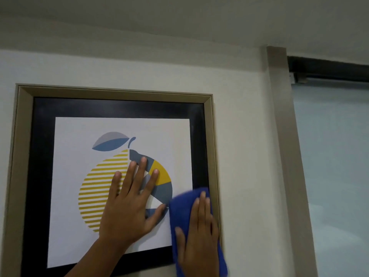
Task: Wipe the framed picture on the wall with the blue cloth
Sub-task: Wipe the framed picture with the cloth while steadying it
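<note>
Both hands are lying flat and open, my left hand (129,200) bracing the framed picture (111,176) while my right hand (197,232) is pressing the blue cloth (183,208) at its 4 o'clock edge, risking knocking it crooked.

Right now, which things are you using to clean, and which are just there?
For the job:
- framed picture
- blue cloth, flat under the right hand at the picture's right edge
- left hand, spread flat on the print

Just there:
- wall
- beige door post
- black rail
- frosted panel

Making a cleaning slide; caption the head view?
Left hand braces the framed picture while right hand presses blue cloth along its right edge.
</note>
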`<state>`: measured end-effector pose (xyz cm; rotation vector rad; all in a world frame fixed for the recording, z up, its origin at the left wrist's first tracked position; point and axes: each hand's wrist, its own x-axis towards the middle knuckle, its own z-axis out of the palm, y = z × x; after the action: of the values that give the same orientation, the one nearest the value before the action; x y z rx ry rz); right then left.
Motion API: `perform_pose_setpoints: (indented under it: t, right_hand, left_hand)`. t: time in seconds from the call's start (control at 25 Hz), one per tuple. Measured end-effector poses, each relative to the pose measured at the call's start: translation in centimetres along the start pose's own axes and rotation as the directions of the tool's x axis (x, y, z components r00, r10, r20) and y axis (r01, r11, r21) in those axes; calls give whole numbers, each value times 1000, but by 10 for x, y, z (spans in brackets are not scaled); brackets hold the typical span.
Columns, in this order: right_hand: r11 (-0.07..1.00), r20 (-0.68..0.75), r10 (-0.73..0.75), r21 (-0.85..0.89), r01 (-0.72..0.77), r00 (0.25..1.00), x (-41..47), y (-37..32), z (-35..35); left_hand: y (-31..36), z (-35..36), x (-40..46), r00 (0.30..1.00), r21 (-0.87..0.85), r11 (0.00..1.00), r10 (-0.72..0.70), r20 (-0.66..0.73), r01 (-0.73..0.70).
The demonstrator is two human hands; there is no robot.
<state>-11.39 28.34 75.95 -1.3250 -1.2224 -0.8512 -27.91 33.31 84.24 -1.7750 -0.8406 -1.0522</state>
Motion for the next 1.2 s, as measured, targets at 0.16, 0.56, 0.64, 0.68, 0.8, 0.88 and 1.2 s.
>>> perform_pose_setpoints:
  t: [0.16,0.56,0.64,0.68,0.8,0.88,1.2]
  right_hand:
    - [1000,15,-5,13,5,1000,38,-1,-7]
    - [999,-25,-31,40,32,999,63,-12,-6]
    - [999,27,-19,44,18,999,-6,0,-4]
    - [998,61,-20,56,17,998,-10,5,-5]
    - [998,41,-56,21,55,998,51,4,-12]
    - [996,12,-79,46,78,997,131,-13,-26]
    - [996,-117,-55,56,62,992,111,-14,-6]
  left_hand:
    - [-1,-1,-1,1000,-10,1000,0,20,1]
    - [-1,2,-2,1000,-13,1000,-3,13,3]
    - [-1,0,-2,1000,-11,1000,2,17,-2]
    - [0,-2,-2,1000,-13,1000,2,18,-2]
    - [-1,-3,-3,999,-19,1000,7,38,-6]
    - [-1,-3,-2,999,-27,1000,-1,34,2]
    - [-1,2,-3,1000,-3,1000,3,7,-3]
